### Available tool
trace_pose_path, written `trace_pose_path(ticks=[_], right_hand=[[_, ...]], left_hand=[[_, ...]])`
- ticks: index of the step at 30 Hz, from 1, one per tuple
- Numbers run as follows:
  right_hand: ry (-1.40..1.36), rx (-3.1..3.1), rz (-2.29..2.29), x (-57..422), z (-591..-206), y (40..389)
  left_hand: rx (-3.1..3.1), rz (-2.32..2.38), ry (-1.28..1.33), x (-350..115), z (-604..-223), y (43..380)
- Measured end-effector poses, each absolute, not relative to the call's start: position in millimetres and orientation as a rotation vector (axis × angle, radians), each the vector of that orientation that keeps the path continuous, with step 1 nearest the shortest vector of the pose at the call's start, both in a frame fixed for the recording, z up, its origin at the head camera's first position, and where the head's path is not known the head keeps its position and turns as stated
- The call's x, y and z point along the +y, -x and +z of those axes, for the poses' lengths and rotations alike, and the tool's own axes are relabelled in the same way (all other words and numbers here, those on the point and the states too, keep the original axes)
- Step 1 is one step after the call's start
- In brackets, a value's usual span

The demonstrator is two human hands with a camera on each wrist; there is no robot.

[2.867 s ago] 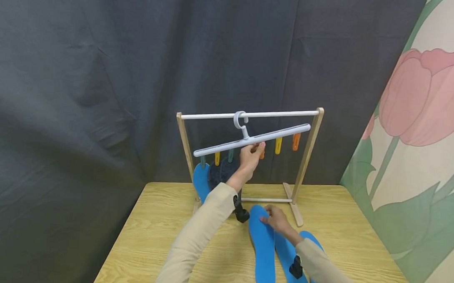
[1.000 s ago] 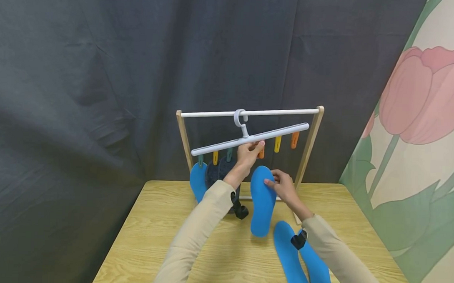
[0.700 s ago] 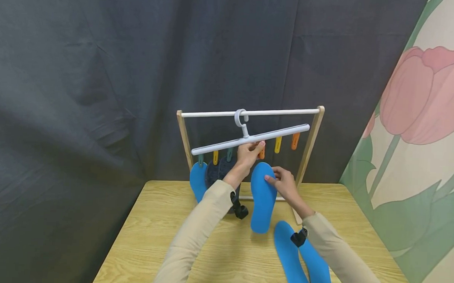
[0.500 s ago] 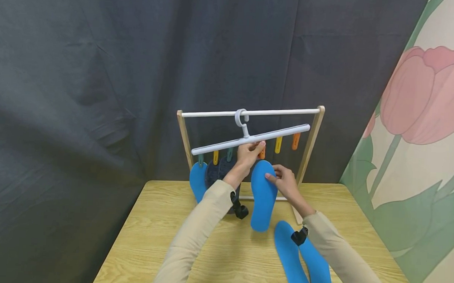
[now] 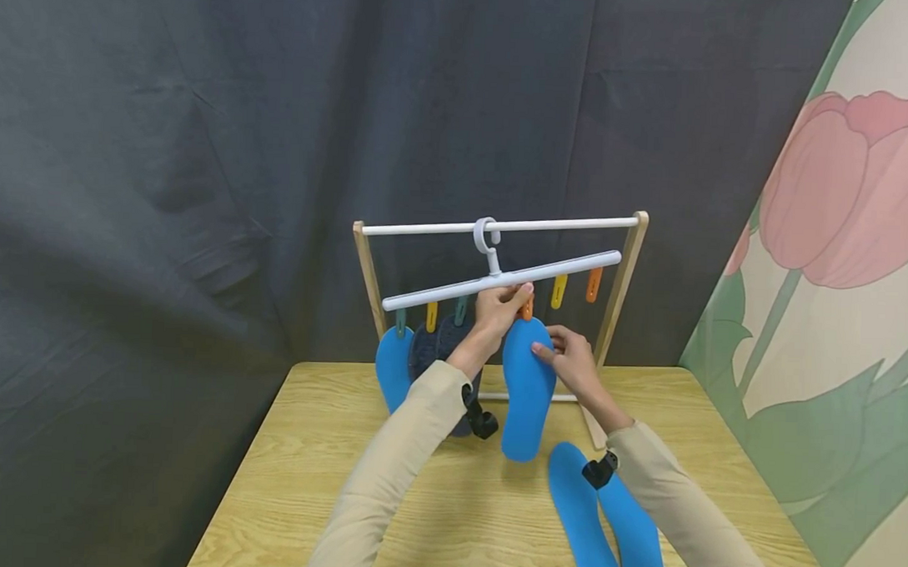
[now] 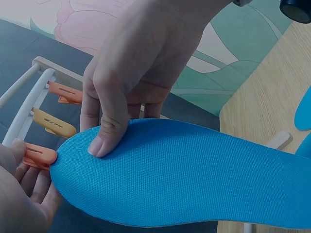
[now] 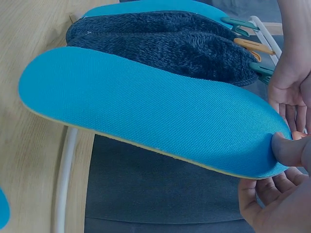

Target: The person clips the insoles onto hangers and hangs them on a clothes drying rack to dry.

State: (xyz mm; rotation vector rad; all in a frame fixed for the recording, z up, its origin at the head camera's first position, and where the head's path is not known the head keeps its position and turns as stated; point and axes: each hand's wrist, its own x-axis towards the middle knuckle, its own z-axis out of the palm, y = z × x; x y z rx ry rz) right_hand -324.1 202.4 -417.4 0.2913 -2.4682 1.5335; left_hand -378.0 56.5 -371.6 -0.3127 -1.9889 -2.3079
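Note:
My left hand [image 5: 495,312] pinches an orange clothes clip [image 6: 41,154] that hangs under the pale grey hanger [image 5: 439,293]. A blue insole [image 5: 527,394] hangs upright from my right hand [image 5: 571,358], thumb on its face and fingers behind its edge. In the left wrist view the insole's rounded end meets the tip of the orange clip. The hanger slopes down to the left. On that side a blue insole [image 5: 393,365] and two dark fluffy insoles [image 7: 180,53] hang from green and yellow clips, partly hidden by my left arm.
A wooden rack [image 5: 624,281] with a white top rod carries the hanger. To the right of my left hand hang a yellow clip [image 5: 559,292] and an orange clip [image 5: 593,285]. Two blue insoles [image 5: 577,505] lie on the wooden table [image 5: 328,463] beneath my right arm.
My right hand has lifted the blue insole off the table and raised it until its top end reaches the orange clip. My left hand has stayed at the clip.

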Motion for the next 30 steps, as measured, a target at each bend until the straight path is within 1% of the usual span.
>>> trace_pose_path(ticks=[11,30], right_hand=[[-0.274,-2.464,1.597,201,-411,323],[-0.267,-2.438,1.623,197,-412,322]], left_hand=[[-2.061,-2.273,0.323,54,-374,382],[-2.174,-2.248,0.494,44,-377,383]])
